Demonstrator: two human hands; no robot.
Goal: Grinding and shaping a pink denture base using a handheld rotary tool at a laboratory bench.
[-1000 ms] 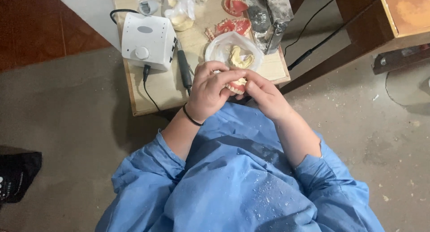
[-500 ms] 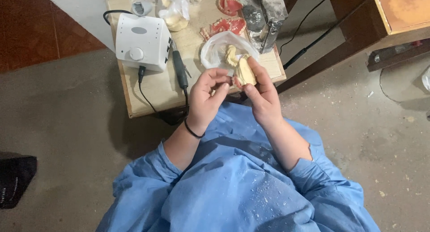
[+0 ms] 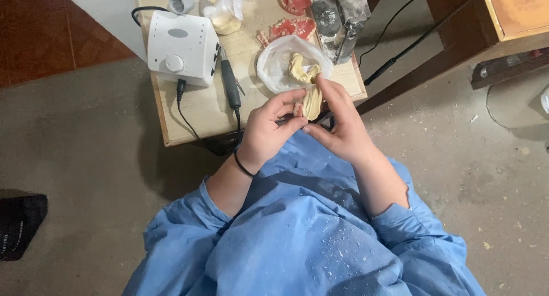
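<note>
Your hands meet over the near edge of the desk (image 3: 189,118), pinching a pale yellow dental cast (image 3: 312,103) between them.

Your left hand (image 3: 269,130) closes thumb and forefinger on the cast's left side, a black band round its wrist; your right hand (image 3: 341,124) grips it from the right, fingers pointing toward 12 o'clock. The cast stands roughly upright in the air just off the desk edge. At 12 o'clock from it, touching distance away, lies a clear plastic bag (image 3: 280,58) with another yellowish cast (image 3: 303,69) inside. At 10 o'clock sits a white control box (image 3: 182,49) with a knob, and a dark handpiece (image 3: 231,85) lies beside it. Red-and-white denture pieces (image 3: 293,27) rest farther back at 12 o'clock.
</note>
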